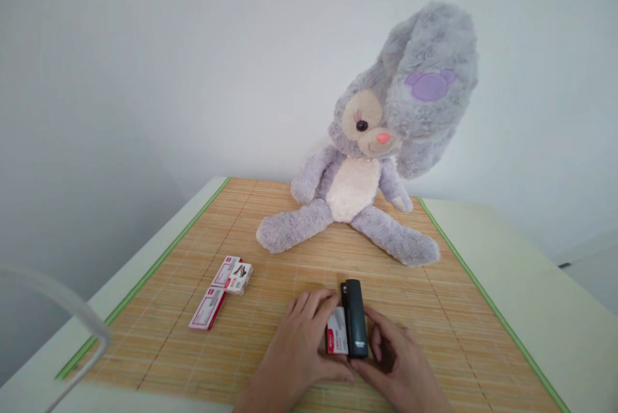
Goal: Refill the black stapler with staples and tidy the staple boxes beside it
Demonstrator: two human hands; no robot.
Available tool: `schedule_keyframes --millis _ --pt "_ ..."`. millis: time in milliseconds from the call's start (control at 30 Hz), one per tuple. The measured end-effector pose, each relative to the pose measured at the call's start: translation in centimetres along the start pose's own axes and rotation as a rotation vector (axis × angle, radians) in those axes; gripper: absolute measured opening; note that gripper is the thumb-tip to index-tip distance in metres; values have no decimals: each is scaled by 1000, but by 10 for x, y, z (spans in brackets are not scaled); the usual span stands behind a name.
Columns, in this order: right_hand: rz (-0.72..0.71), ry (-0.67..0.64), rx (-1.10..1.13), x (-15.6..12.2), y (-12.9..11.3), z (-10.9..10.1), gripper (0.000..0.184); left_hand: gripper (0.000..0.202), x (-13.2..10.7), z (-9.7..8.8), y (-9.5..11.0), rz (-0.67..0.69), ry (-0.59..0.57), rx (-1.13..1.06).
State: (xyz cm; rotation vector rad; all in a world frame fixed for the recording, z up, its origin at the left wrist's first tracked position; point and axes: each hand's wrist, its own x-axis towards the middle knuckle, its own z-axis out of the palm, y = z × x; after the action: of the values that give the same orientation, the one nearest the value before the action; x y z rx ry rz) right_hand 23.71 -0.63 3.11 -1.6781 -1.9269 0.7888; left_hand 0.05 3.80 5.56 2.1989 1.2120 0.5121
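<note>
A black stapler [356, 320] lies on the bamboo mat with its length pointing away from me. Against its left side is a small white, grey and red box [337, 330], its print too small to read. My left hand [302, 336] curves around the box, fingertips at its far end and thumb at the near end. At the stapler's right side, my right hand [398, 358] holds it with curled fingers, the thumb by its near end. Part of the box is covered by my left fingers.
Left on the bamboo mat [270, 361] are two flat red-and-white boxes [207, 308] and a small white box [239, 278] with a black clip-like picture. A grey plush rabbit [355, 188] sits at the back against the wall. A white curved cable or tube [82, 310] crosses the lower left.
</note>
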Motion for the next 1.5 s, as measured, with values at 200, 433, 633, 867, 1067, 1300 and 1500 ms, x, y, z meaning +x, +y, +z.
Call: schedule_keyframes --millis 200,433,633,867,1067,1300,1500 --pt "15 -2 1 -3 -5 -5 83 32 -34 -45 -37 -99 486 208" --pt "-4 35 5 -4 1 -1 81 46 -67 -108 -118 -526 732 389" --pt "-25 33 1 -5 8 3 80 59 -56 -108 -135 -654 540 268" --pt "-58 29 -10 -5 9 3 79 52 -45 -110 -96 -654 753 318" --pt "-67 57 -27 -5 6 4 73 50 -40 -63 -23 -430 664 91" --pt "-91 76 -53 -4 2 4 70 53 -15 5 29 -449 349 -181" --pt "-105 99 -56 -4 5 7 64 51 -15 11 33 -485 286 -225"
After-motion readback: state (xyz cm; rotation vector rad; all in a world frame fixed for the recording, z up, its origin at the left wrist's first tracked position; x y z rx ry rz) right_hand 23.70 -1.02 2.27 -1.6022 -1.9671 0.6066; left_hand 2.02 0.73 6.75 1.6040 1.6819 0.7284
